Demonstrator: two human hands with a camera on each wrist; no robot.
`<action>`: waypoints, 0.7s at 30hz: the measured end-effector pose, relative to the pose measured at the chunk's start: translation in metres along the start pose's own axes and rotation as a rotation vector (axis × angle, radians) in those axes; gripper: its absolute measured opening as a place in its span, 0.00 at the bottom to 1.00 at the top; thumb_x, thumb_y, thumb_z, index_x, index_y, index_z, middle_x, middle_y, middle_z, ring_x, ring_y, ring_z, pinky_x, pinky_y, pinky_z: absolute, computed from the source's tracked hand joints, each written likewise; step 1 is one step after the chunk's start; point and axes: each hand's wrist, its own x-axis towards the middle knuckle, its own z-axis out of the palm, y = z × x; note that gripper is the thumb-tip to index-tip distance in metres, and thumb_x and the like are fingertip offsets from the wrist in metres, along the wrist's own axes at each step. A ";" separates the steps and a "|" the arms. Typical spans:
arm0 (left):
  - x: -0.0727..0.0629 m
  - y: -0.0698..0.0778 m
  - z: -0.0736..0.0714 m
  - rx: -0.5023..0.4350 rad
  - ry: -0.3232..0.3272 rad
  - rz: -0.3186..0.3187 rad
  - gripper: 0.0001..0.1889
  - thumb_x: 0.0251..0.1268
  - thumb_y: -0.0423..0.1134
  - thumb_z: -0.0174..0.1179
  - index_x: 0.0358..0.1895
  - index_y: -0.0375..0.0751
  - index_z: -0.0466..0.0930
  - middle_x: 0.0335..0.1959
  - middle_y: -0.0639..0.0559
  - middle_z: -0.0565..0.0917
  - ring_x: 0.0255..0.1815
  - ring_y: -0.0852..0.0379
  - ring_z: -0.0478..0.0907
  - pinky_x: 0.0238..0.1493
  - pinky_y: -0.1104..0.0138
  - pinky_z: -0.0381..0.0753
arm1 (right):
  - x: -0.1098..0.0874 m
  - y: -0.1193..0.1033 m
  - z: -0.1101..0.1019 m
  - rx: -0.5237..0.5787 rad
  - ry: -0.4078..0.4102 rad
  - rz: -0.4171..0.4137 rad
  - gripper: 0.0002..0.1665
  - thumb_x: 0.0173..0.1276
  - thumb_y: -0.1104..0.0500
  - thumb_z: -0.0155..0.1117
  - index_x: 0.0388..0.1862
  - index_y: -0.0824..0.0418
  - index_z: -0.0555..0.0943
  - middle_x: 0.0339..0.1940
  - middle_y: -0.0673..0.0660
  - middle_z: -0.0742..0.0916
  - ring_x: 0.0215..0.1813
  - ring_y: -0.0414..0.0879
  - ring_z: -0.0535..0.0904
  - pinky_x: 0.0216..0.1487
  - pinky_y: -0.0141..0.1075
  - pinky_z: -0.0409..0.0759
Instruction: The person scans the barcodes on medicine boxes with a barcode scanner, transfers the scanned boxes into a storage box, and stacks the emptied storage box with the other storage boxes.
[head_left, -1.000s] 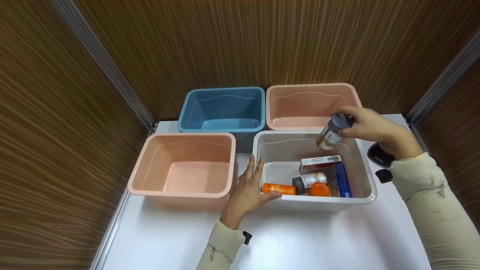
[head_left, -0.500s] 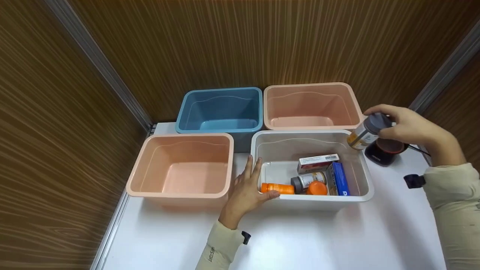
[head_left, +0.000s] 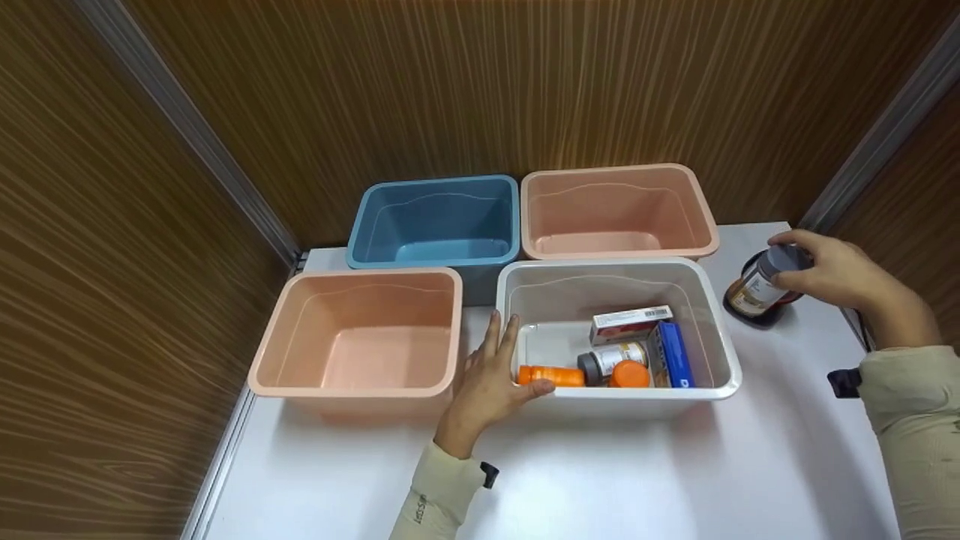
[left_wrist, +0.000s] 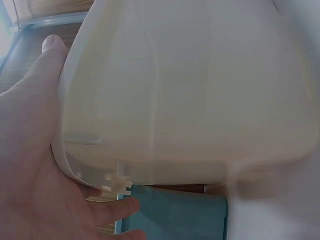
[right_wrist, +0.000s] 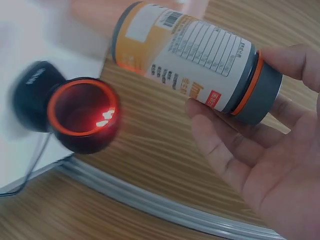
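Note:
My right hand [head_left: 844, 274] grips a pill bottle [head_left: 751, 291] by its dark grey cap, tilted above a black scanner-like device [head_left: 761, 322] on the table. In the right wrist view, the bottle [right_wrist: 185, 57] shows a printed label with a barcode, and the device [right_wrist: 85, 112] glows red inside an orange ring. My left hand [head_left: 484, 390] rests against the near left corner of a white bin [head_left: 726, 345], fingers straight along its side and thumb over the front rim. Inside lie an orange bottle [head_left: 553, 376], a grey-capped bottle [head_left: 619, 359], an orange-capped one [head_left: 630, 374] and several boxes [head_left: 677, 356].
A pink bin [head_left: 259, 367] stands left of the white one. Behind are a blue bin [head_left: 358, 225] and another pink bin [head_left: 709, 225]. Wood-grain panels [head_left: 450, 82] enclose the white table [head_left: 585, 480]. A cable runs from the device.
My right hand has carried the pill bottle rightward, from over the white bin to above the black device. My left hand has stayed at the bin's corner.

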 end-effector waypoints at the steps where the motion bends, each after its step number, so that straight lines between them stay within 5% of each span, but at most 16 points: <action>1: 0.000 0.000 0.000 0.000 -0.001 -0.002 0.62 0.52 0.76 0.62 0.84 0.56 0.39 0.84 0.47 0.36 0.75 0.36 0.60 0.73 0.43 0.55 | 0.000 0.004 0.003 -0.006 0.000 -0.003 0.35 0.68 0.59 0.66 0.70 0.71 0.67 0.49 0.77 0.80 0.43 0.63 0.81 0.35 0.42 0.77; 8: 0.001 -0.001 0.001 -0.012 0.007 0.016 0.61 0.53 0.73 0.65 0.84 0.53 0.40 0.84 0.45 0.37 0.75 0.36 0.60 0.72 0.44 0.58 | -0.003 0.026 0.013 -0.073 -0.037 0.026 0.37 0.67 0.56 0.67 0.67 0.76 0.66 0.52 0.81 0.78 0.50 0.71 0.76 0.42 0.57 0.77; 15: 0.000 -0.002 0.000 -0.026 0.015 0.031 0.61 0.54 0.72 0.65 0.84 0.51 0.40 0.83 0.43 0.38 0.72 0.33 0.63 0.71 0.43 0.60 | -0.006 0.033 0.009 -0.166 -0.041 0.091 0.42 0.65 0.54 0.68 0.64 0.83 0.63 0.46 0.81 0.78 0.45 0.70 0.76 0.41 0.61 0.78; 21: 0.000 -0.002 0.001 -0.042 0.014 0.035 0.61 0.54 0.72 0.65 0.84 0.50 0.41 0.83 0.42 0.37 0.72 0.32 0.64 0.70 0.42 0.61 | -0.004 0.033 0.010 -0.100 -0.015 0.053 0.39 0.68 0.55 0.66 0.67 0.78 0.64 0.50 0.82 0.77 0.46 0.69 0.77 0.39 0.56 0.78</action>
